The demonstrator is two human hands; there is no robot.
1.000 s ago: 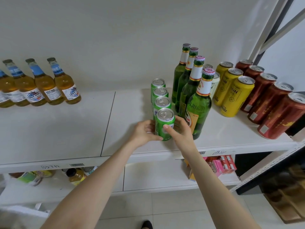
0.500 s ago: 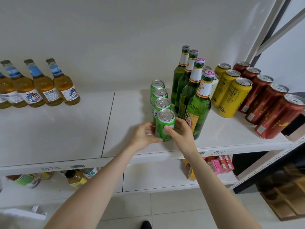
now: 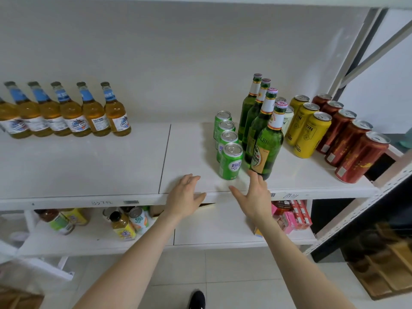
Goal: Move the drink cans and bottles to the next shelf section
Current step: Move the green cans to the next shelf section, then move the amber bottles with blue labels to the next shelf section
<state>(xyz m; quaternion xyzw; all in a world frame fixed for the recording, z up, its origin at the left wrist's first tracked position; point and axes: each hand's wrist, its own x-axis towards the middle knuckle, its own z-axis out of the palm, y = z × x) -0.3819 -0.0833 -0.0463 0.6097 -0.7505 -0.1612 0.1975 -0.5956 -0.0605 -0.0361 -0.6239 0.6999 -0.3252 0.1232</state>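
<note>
On the right shelf section stand a row of several green cans, the front green can (image 3: 230,161) nearest the edge, and beside them several green bottles (image 3: 266,141), yellow cans (image 3: 311,134) and red cans (image 3: 359,157). Several amber bottles with blue neck labels (image 3: 71,114) stand at the back of the left shelf section. My left hand (image 3: 186,196) hovers open at the shelf's front edge, left of the front green can and apart from it. My right hand (image 3: 255,197) is open too, its fingertips close below the front green bottle. Neither hand holds anything.
The white shelf board (image 3: 89,166) has a seam between its two sections. A lower shelf holds mixed bottles and cans (image 3: 124,221) at left and pink boxes (image 3: 292,215) at right. A grey metal upright (image 3: 356,47) bounds the right side. A shoe tip (image 3: 197,299) shows on the tiled floor.
Both hands have let go of the front green can and drawn back toward the shelf's front edge, fingers spread. The can stays in place. The camera has pulled back, showing more amber bottles.
</note>
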